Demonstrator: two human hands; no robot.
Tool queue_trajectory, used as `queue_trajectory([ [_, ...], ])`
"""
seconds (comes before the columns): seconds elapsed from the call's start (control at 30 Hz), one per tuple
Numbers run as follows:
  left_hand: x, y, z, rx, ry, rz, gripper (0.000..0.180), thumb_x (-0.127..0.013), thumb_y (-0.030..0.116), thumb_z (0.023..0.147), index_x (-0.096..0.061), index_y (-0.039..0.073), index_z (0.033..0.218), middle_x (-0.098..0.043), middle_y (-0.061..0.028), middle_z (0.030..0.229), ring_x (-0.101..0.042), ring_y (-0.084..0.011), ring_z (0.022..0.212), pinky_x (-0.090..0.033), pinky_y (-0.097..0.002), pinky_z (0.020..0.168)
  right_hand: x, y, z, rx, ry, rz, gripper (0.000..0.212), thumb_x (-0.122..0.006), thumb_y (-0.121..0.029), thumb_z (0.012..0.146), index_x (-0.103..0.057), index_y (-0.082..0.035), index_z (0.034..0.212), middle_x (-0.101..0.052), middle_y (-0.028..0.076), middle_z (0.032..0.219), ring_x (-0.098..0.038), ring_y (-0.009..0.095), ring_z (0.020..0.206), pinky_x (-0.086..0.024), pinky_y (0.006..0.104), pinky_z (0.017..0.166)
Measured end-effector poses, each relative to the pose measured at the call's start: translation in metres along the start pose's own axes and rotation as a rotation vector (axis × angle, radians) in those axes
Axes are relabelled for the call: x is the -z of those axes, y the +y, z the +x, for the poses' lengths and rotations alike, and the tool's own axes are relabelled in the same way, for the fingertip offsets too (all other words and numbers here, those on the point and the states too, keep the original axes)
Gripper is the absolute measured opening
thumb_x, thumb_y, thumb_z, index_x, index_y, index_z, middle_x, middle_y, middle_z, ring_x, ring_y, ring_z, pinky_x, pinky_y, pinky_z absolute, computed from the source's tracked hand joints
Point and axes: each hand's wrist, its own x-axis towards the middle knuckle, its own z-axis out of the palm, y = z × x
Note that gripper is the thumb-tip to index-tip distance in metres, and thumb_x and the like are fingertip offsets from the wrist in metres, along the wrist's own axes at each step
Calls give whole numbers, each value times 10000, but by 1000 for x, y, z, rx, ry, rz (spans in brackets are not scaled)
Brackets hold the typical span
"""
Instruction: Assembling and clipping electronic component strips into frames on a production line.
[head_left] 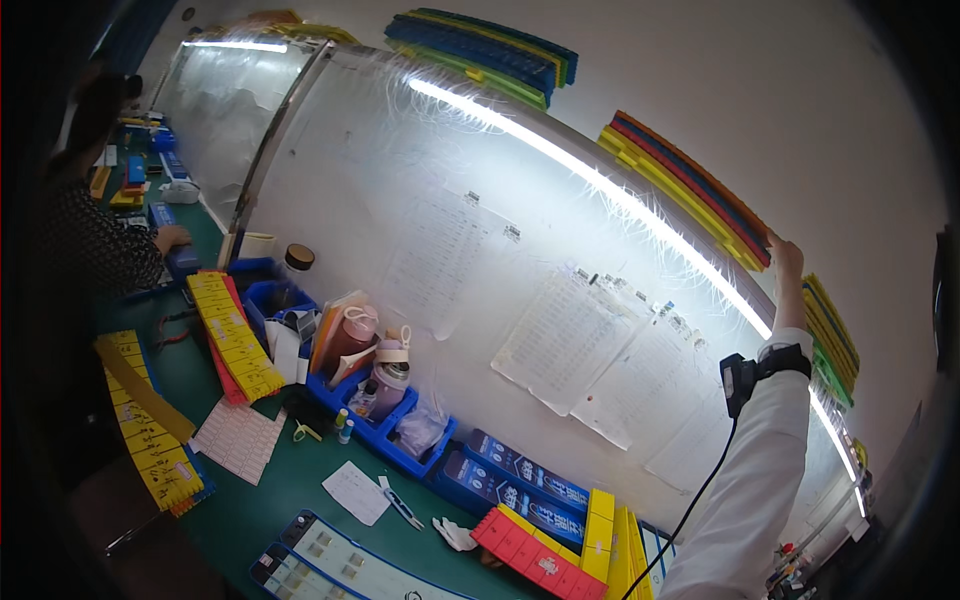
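Note:
My right arm, in a white sleeve, stretches up to the top of the partition at the right. There my right hand (787, 262) is closed round the near end of a stack of long red, yellow, orange and blue plastic strips (690, 188). A red segmented strip (540, 556) lies tilted over yellow strips (598, 530) at the desk's front. A small skin-coloured patch below its left end may be my left hand (490, 560); its fingers are mostly hidden.
A black wrist device (745, 382) trails a cable. The green desk (300, 480) holds blue boxes (510, 495), a keyboard (240, 440), snips (404, 510), blue bins (380, 430) with bottles, and a pale panel (350, 570). Another person's hand (172, 238) is at the far left.

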Motion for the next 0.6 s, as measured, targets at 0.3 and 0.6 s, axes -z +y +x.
queue_trajectory([
  [0.3, 0, 12, 3, 85, -20, 9, 439, -476, 203, 853, -513, 0, 1240, -468, -189, 1325, -414, -316, 1276, -319, -440, 1087, -8, -103, -103, -714, 189, 1541, 515, -712, -238, 818, -446, -15, 1198, -492, 113, 946, -534, 240, 887, -480, 407, 759],
  [0.6, 1, 8, 1, 74, -58, -29, 440, -481, 201, 847, -516, -1, 1236, -471, -190, 1323, -414, -318, 1277, -318, -443, 1088, 22, -99, -81, -522, -223, 1301, 85, -496, -14, 877, -453, 57, 896, -535, 183, 833, -599, 249, 735, -578, 370, 677],
])
